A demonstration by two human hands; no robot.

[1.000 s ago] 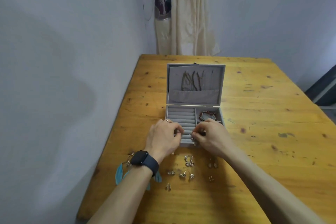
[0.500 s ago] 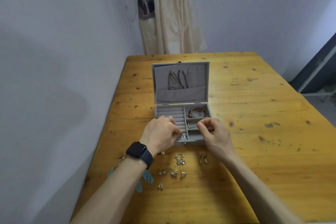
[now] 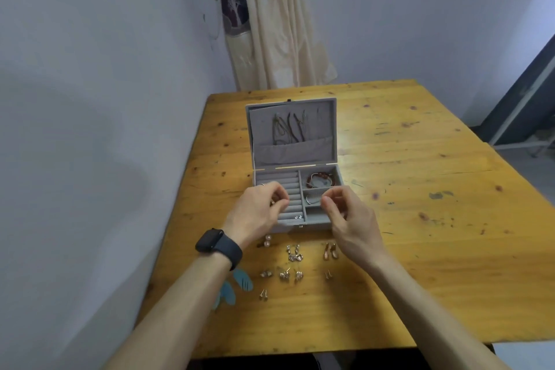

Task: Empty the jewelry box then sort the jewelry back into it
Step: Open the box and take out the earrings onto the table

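Observation:
The grey jewelry box [image 3: 336, 173] stands open on the wooden table, with necklaces [image 3: 288, 126] in its lid pocket. A bead bracelet [image 3: 319, 179] and a silver bangle [image 3: 312, 200] lie in the right compartments, and small studs [image 3: 297, 216] sit in the front ring roll. My left hand [image 3: 258, 213] hovers over the ring rolls, its fingers pinched on a small dark-gold bit. My right hand [image 3: 345, 216] hovers over the box's front right, fingers curled with nothing visible in them.
Loose earrings lie on the table in front of the box: a pearl pair [image 3: 267, 240], a crystal pair [image 3: 293, 252], a rose pair [image 3: 330, 251], several studs [image 3: 283, 275] and blue feather earrings [image 3: 240, 279]. The wall runs along the table's left side.
Both hands have drawn apart and lifted from the front of the ring rolls, where they were pressed together. The studs in the front roll now show.

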